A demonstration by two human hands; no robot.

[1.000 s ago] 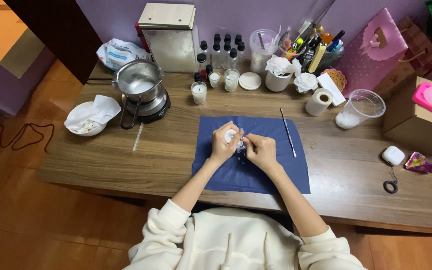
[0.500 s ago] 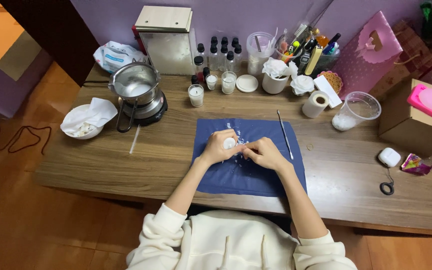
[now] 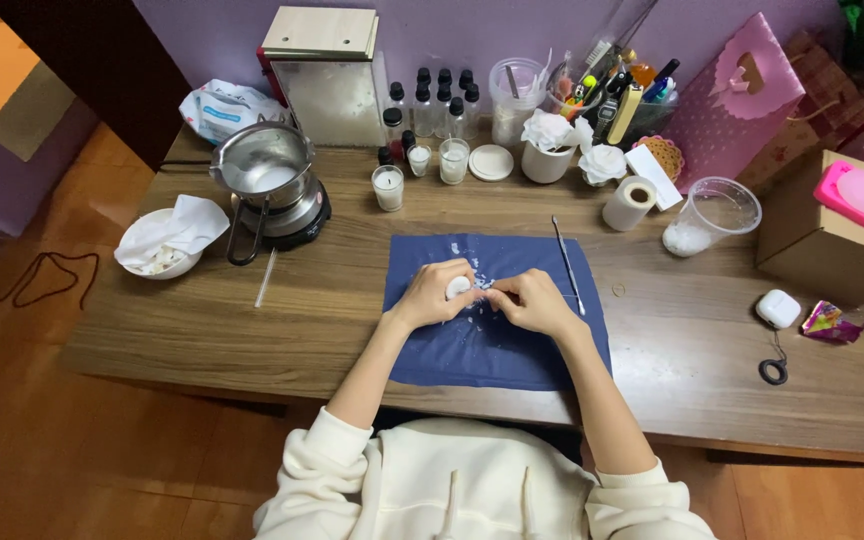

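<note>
Wooden table (image 3: 252, 330): spans the frame from left to right; carries everything listed below.
Blue cloth (image 3: 497, 345): lies flat at centre frame, white crumbs scattered over its upper part.
Metal pot (image 3: 262, 165): sits on a small black burner, upper left of the cloth.
White bowl (image 3: 157, 262): far left of the table, crumpled white tissue inside.
Clear plastic cup (image 3: 710, 215): right of the cloth, white material at the bottom.
Left hand (image 3: 432, 295): over the cloth's upper middle, fingers curled and pinching a small white round piece (image 3: 458, 288).
Right hand (image 3: 537, 302): just beside the left hand, fingertips pressed together at the same spot; what they pinch cannot be made out.
Thin metal tool (image 3: 568, 265): lies along the cloth's right edge, apart from both hands.
</note>
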